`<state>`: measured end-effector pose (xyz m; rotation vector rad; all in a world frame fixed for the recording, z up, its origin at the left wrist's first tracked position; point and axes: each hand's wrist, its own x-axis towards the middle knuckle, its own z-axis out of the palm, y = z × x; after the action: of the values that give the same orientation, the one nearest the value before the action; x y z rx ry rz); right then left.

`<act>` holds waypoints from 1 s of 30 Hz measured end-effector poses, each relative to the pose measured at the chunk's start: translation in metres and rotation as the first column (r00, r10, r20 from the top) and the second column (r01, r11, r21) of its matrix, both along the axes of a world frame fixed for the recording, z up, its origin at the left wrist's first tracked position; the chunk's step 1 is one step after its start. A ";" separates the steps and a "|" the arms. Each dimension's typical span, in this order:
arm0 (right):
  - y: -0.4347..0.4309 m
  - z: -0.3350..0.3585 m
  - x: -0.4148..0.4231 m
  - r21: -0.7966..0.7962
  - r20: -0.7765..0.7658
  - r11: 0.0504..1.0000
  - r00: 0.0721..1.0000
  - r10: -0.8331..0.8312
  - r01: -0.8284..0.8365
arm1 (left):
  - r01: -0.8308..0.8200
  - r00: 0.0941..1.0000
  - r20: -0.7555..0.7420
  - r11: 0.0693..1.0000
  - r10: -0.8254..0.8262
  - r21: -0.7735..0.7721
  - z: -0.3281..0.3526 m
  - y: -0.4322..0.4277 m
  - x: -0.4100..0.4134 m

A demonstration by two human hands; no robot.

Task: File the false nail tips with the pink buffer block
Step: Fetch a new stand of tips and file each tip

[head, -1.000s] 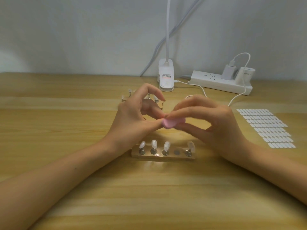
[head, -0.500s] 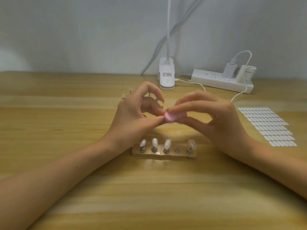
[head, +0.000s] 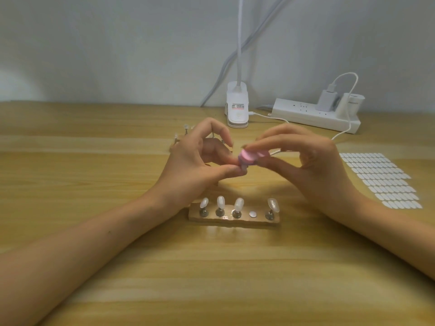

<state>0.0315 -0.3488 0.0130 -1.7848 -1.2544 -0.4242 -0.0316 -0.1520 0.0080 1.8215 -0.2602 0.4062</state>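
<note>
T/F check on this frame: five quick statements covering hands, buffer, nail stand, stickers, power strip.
1. The right hand grips the pink buffer block. True.
2. The left hand lies flat on the wooden table. False: its thumb and finger pinch a small pale nail tip at the block.
3. The wooden stand carries five nail tips. False: four; one mount, second from the right, is bare.
4. The sheet of white oval stickers lies on the right hand's side. True.
5. Nothing is plugged into the white power strip. False: a white charger sits in it.
</note>
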 end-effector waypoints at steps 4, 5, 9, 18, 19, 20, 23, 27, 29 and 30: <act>0.001 -0.001 0.000 -0.014 0.024 1.000 0.999 0.029 -0.028 | 0.027 1.000 -0.008 1.000 -0.027 -0.010 0.000 0.000 0.000; 0.001 -0.001 0.001 -0.012 0.025 1.000 1.000 0.018 -0.018 | 0.026 1.000 -0.014 0.999 -0.026 -0.021 0.000 0.000 0.001; 0.000 0.000 0.001 -0.002 0.004 1.000 1.000 0.004 -0.004 | 0.020 1.000 -0.013 0.999 -0.021 -0.039 -0.001 0.001 0.001; -0.003 -0.001 0.004 0.005 0.022 0.997 0.997 -0.072 0.072 | 0.004 1.000 0.000 1.000 -0.004 -0.011 -0.001 0.000 -0.001; -0.003 -0.001 0.003 0.021 0.023 0.996 0.996 -0.083 0.083 | 0.003 1.000 -0.003 1.000 -0.003 -0.013 -0.001 0.000 -0.001; -0.003 -0.001 0.003 0.037 0.018 0.995 0.996 -0.091 0.090 | 0.000 1.000 -0.007 1.000 -0.001 -0.019 -0.001 0.000 0.000; -0.001 -0.001 0.000 0.039 0.044 0.998 0.998 -0.049 0.047 | 0.006 1.000 -0.009 0.999 -0.006 -0.036 -0.001 0.000 0.000; -0.001 0.000 -0.001 -0.003 0.090 0.999 0.995 -0.036 0.037 | -0.004 1.000 -0.004 0.999 0.004 -0.035 -0.001 0.000 0.000; -0.001 0.000 -0.002 -0.010 0.135 0.999 0.990 -0.031 0.033 | -0.001 1.000 0.002 1.000 0.001 -0.031 0.000 -0.001 0.000; 0.000 0.000 -0.003 -0.027 0.173 0.999 0.985 -0.016 0.021 | 0.002 1.000 0.006 1.000 -0.001 -0.024 0.000 -0.001 0.000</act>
<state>0.0284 -0.3490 0.0132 -1.8156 -1.3706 -0.5848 -0.0317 -0.1532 0.0077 1.7962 -0.2597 0.4124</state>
